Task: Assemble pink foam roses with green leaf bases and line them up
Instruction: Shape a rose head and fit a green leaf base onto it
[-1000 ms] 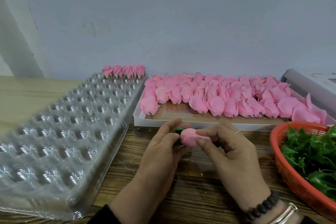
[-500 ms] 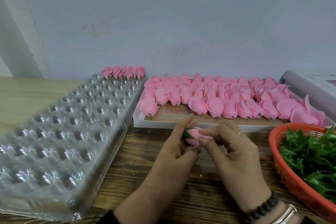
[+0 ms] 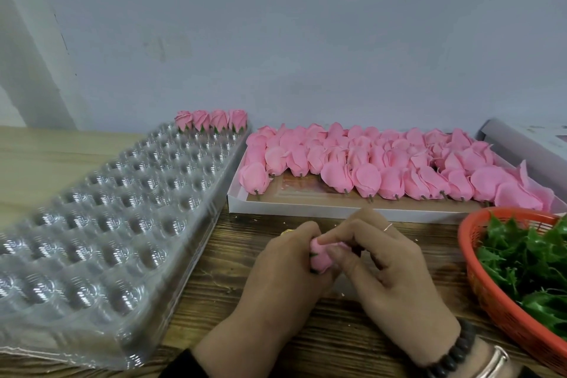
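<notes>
On the left lies the clear plastic tray (image 3: 101, 224), its dimples bare except for four finished roses (image 3: 211, 120) standing in a row along the far edge — the line-up has barely begun.

Over the wooden table (image 3: 214, 301), the left hand (image 3: 276, 279) has closed in since a second ago: then its fingers stood fairly straight beside the bud, now they curl round the pink rose (image 3: 320, 258) from the left, and the green leaf base, plain to see half a second back, shows only as a dark sliver at the bud's left edge. The right hand (image 3: 389, 267) pinches the same bud from the right, forefinger laid over its top. This suggests the base is being pressed home, so the rose is probably nearly ready for the tray.

Behind lies the white box (image 3: 306, 209) of unfinished pink buds (image 3: 368, 163); at the right, the orange basket (image 3: 497, 304) of green leaves (image 3: 527, 258) is cut off by the frame.

Whether the base is fully seated cannot be told — fingers cover the joint.
</notes>
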